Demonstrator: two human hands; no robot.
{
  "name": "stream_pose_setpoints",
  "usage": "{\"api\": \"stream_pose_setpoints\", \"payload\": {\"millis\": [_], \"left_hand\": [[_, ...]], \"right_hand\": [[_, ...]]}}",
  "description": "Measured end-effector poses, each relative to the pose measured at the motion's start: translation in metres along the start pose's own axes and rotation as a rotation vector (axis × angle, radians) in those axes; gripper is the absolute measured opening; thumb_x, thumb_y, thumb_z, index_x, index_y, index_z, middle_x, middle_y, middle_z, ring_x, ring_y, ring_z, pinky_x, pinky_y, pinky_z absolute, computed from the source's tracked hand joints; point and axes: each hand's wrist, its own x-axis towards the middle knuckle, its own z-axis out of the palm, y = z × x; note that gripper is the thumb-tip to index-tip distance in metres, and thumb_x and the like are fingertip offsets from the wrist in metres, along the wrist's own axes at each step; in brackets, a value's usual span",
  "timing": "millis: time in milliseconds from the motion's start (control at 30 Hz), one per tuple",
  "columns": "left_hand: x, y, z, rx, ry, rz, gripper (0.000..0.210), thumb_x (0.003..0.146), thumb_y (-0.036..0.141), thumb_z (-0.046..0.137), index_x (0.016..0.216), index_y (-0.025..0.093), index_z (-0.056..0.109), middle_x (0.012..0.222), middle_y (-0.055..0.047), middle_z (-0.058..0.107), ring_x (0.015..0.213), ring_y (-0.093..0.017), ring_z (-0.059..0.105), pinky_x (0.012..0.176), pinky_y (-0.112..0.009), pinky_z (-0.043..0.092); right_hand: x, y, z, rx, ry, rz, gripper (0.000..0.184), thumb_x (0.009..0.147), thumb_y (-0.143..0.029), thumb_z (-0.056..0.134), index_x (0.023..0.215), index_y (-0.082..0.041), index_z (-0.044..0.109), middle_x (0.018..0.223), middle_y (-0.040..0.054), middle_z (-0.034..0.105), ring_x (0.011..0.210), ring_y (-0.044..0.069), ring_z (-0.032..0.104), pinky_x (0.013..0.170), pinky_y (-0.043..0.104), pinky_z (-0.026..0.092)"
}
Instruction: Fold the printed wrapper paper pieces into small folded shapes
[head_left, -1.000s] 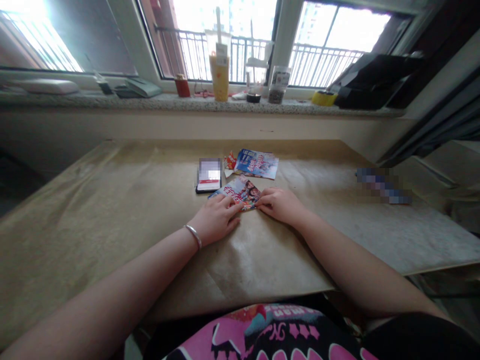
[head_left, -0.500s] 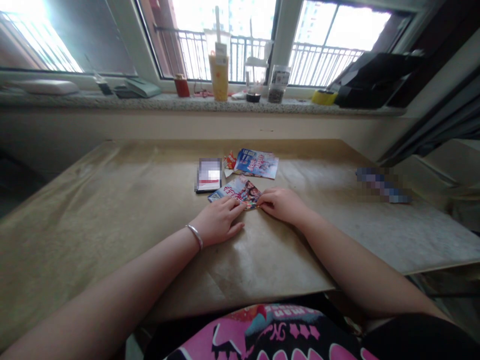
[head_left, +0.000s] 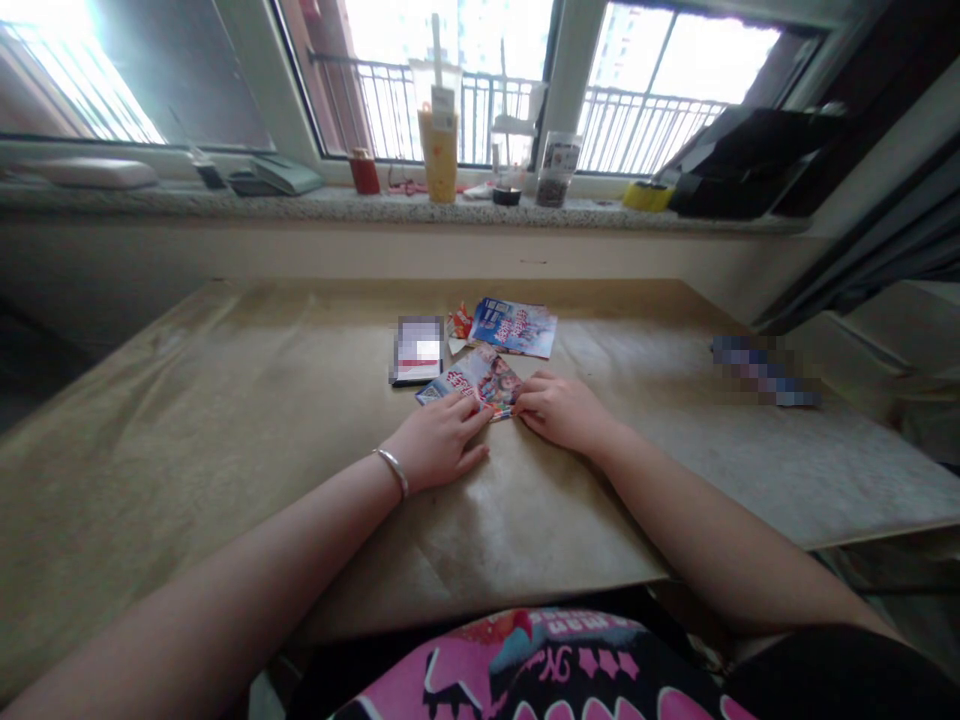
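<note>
A printed paper leaflet with pictures and red lettering lies at an angle on the covered table. My left hand, with a silver bangle at the wrist, rests flat on its near left edge, fingers stretched out. At the near right corner, my right hand pinches the paper, where a narrow coloured strip looks folded over. Just beyond lies a stack of similar leaflets. Beside that stack is a small red and white folded paper piece. A dark-edged flat device, partly blurred out, sits left of the leaflet.
A pixelated long item lies on the table's right side. On the stone windowsill stand a tall yellow drink cup, a red jar, clear cups, a yellow tape roll and a black object.
My right hand has shifted slightly, its fingers curling closer over the leaflet's right corner. My left hand stays in place on the paper.
</note>
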Motion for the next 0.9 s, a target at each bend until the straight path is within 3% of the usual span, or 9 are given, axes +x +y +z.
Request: {"api": "stream_pose_setpoints", "payload": {"millis": [267,467,900], "left_hand": [[-0.0028,0.0004,0.0008,-0.002,-0.001,0.001,0.054,0.090,0.043,0.043,0.133,0.010,0.044,0.118,-0.015,0.054,0.110,-0.027,0.047,0.096,-0.040,0.041],[-0.0050,-0.0022,-0.0030,-0.047,0.002,0.045,0.047,0.089,0.036,0.045,0.133,0.020,0.046,0.114,-0.011,0.055,0.103,-0.024,0.050,0.091,-0.039,0.044],[-0.0039,-0.0024,-0.0008,-0.016,0.021,0.046,0.042,0.088,0.034,0.047,0.128,0.021,0.051,0.109,-0.011,0.054,0.101,-0.024,0.050,0.091,-0.040,0.043]], "right_hand": [[0.0020,-0.0044,0.0020,0.035,0.016,-0.142,0.021,0.088,-0.021,0.049,0.094,-0.021,0.070,0.091,0.0051,0.068,0.091,0.018,0.056,0.079,0.029,0.043],[-0.0001,-0.0030,0.0058,0.045,0.025,-0.139,0.022,0.088,-0.022,0.049,0.096,-0.023,0.069,0.091,0.0046,0.068,0.089,0.017,0.058,0.077,0.027,0.042],[0.0032,-0.0018,0.0030,-0.042,-0.016,-0.211,0.022,0.086,-0.022,0.049,0.097,-0.023,0.068,0.093,0.0056,0.065,0.090,0.018,0.055,0.073,0.027,0.041]]}}
